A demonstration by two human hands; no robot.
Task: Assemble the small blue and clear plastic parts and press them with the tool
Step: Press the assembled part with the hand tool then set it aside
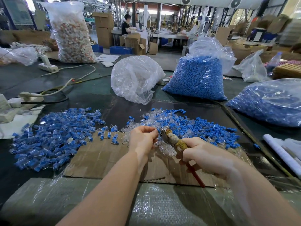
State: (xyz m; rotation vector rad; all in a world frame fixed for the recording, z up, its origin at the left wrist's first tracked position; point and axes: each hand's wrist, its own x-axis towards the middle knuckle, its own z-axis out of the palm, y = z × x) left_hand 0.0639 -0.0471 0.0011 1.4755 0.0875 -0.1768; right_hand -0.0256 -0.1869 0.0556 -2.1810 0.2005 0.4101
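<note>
Over the flat brown cardboard sheet (101,154), left hand (142,140) pinches a small blue-and-clear plastic part (157,131); right hand (205,154) grips tape-wrapped, red-handled metal pliers (175,141), piles flanking.

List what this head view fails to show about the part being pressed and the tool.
- Part at the left hand: curled fingers hide it; blue or clear, assembled or not, unreadable.
- Tool: jaw tips too small and blurred; open or closed unclear.
- Tool handles: the right hand covers them, except one red one.
</note>
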